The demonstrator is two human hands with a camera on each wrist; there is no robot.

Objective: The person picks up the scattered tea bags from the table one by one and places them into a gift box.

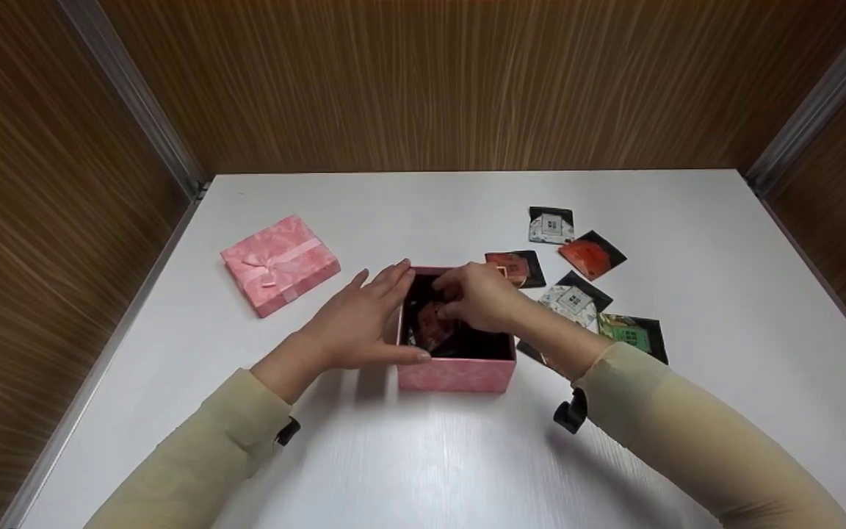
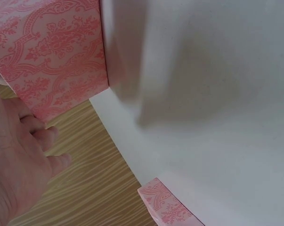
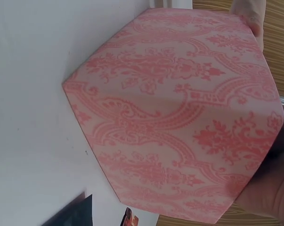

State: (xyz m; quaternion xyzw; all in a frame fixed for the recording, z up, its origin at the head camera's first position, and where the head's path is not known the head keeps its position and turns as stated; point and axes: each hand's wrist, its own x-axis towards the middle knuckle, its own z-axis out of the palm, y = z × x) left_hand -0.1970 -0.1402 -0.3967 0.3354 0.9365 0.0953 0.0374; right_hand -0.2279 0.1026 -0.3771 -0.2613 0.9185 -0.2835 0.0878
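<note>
A pink box [image 1: 457,375] with a dark inside stands lidless in the middle of the table. My left hand [image 1: 364,323] is at its left side, long fingers at the back corner and thumb along the front rim. In the left wrist view the fingers [image 2: 46,136] lie beside the patterned wall. My right hand [image 1: 483,297] reaches down into the box, fingers bent, and pinches a dark red packet [image 1: 434,327] inside it. In the right wrist view the box wall [image 3: 179,117] hides most of that hand.
A pink lid [image 1: 280,263] with a bow lies to the left. Right of the box are flat packets: a white one [image 1: 551,225], red ones [image 1: 592,255] and a green one [image 1: 632,334], some partly under the right forearm. Wood-grain panels [image 1: 423,88] border the table.
</note>
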